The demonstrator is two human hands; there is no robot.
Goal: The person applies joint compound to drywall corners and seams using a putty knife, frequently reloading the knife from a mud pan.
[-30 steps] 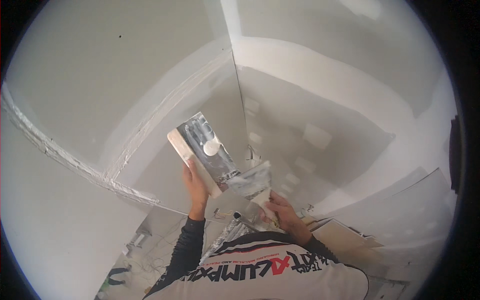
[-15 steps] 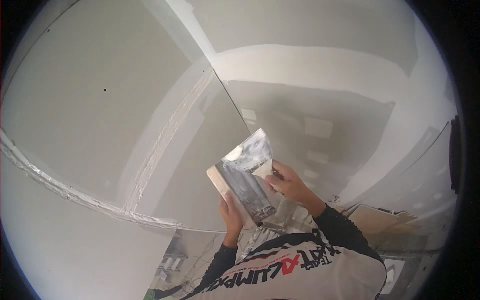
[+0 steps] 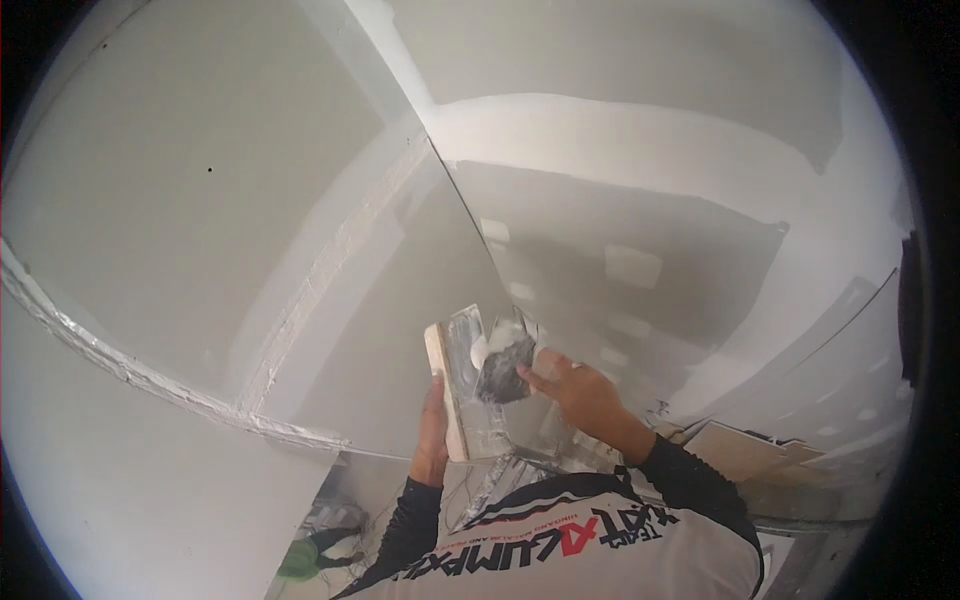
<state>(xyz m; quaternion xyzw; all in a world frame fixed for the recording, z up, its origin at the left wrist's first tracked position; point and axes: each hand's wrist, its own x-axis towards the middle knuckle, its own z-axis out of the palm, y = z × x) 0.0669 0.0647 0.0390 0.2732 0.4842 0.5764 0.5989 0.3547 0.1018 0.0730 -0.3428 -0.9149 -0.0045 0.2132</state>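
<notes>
My left hand (image 3: pixel 432 425) is closed around the pale wooden back of a wide filling knife (image 3: pixel 446 400), held tilted in front of my chest. Its grey metal blade is smeared with white joint compound. My right hand (image 3: pixel 583 395) grips a smaller putty knife (image 3: pixel 508 372), with a finger stretched along its dark, compound-streaked blade. This blade lies over or very close to the wide one; whether they touch I cannot tell. A white lump of joint compound (image 3: pixel 479 350) shows between the two blades. The putty knife's handle is mostly hidden by my hand.
Grey plasterboard walls (image 3: pixel 250 180) meet at a corner ahead, with pale compound bands along the joints. A rough white taped seam (image 3: pixel 300 300) runs down the left wall. Brown board pieces (image 3: pixel 735 450) lie at lower right. A person in green (image 3: pixel 303 560) is at lower left.
The putty knife has moved down and turned, showing its darker face. The wide knife has tipped more upright, its wooden back now nearly vertical. The person in green shows more at lower left.
</notes>
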